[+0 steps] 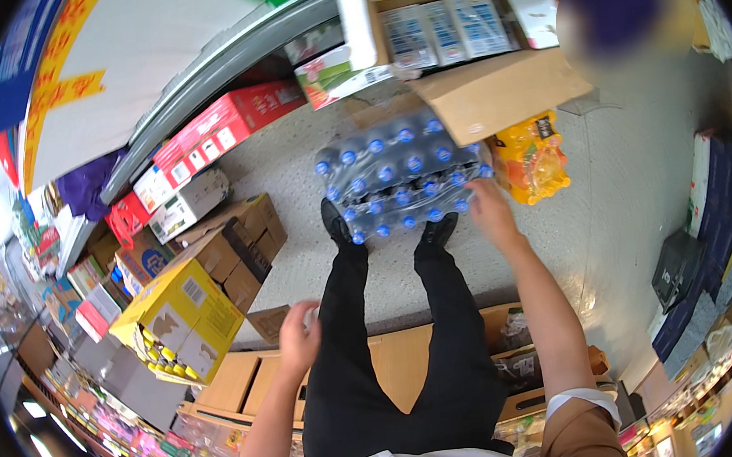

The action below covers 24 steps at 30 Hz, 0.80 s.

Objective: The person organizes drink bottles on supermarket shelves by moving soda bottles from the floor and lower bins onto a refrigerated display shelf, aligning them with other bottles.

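A shrink-wrapped pack of dark bottles with blue caps [387,173] sits low in front of me, between and just beyond my black shoes. My right hand [492,212] is at its near right corner, with bent fingers against the wrap; the fingertips are partly hidden. My left hand [300,339] is raised beside my left thigh, away from the pack. Its fingers are curled around something small and pale that I cannot make out. An orange-yellow wrapped pack [531,158] lies right of the bottles, close to my right hand.
Beyond the bottles stands an open carton [503,92] with white-and-blue packets inside. Red boxes [228,127] line the shelf edge at left. A yellow carton [183,321] and brown cartons [240,249] stand nearer on the left. Dark blue boxes [695,258] lie along the right side.
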Motion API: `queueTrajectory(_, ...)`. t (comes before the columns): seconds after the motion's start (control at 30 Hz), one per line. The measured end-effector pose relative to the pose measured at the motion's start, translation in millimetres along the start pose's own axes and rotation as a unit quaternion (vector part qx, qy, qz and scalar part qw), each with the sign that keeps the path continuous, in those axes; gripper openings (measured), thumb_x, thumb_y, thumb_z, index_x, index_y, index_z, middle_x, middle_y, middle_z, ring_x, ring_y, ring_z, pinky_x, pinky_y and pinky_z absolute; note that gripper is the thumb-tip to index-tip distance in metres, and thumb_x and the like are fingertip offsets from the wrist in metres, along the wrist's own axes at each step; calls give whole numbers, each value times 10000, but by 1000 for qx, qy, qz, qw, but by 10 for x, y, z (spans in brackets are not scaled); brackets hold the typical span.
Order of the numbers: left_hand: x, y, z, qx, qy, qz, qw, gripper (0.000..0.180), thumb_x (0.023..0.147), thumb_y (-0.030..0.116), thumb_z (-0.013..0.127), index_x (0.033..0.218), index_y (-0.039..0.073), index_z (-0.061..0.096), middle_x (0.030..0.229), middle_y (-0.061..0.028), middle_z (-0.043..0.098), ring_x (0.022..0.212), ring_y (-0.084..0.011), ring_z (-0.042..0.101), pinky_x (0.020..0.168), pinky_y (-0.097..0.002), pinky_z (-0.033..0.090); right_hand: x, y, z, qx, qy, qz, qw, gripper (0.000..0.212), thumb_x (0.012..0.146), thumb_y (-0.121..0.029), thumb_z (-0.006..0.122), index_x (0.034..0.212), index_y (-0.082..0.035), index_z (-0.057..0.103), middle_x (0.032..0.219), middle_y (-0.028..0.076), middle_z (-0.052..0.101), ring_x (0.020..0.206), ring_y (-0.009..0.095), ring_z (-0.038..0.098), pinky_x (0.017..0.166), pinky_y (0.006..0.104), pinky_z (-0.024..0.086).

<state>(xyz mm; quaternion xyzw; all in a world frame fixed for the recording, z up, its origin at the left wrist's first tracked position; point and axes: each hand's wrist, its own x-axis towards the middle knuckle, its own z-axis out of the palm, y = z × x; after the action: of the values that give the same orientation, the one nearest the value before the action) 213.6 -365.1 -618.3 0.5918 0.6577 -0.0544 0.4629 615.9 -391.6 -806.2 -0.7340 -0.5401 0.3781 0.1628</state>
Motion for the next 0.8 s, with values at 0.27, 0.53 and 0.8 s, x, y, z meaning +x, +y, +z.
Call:
queueTrajectory(0.27, 406, 4, 660, -159, -4, -22, 987, 166, 931, 63, 523, 1050, 15, 629, 969, -143, 662, 905, -243, 649, 809, -322, 506, 381, -1305, 1468, -57, -73, -80, 993, 371, 805, -37, 557, 1173, 2, 566, 1224, 152, 559, 1193, 310, 503, 1034, 426, 379)
queueTrajectory(0.53, 795, -426, 665, -161, 15, -8, 987, 173, 918, 49, 538, 1063, -12, 610, 1003, -153, 662, 928, -257, 658, 836, -335, 510, 369, -1409, 1994, -131, -127, -23, 983, 270, 798, -91, 549, 1046, -63, 651, 1034, 105, 624, 1082, 270, 551, 1070, 471, 311)
queueTrajectory(0.8, 2377, -705, 1404, -92, 75, -165, 979, 487, 753, 380, 737, 939, -48, 601, 939, -205, 629, 876, -345, 615, 816, -401, 489, 304, -1473, 1909, -60, -115, -24, 991, 328, 754, -28, 607, 1081, -15, 622, 1017, 138, 620, 994, 331, 562, 931, 441, 420)
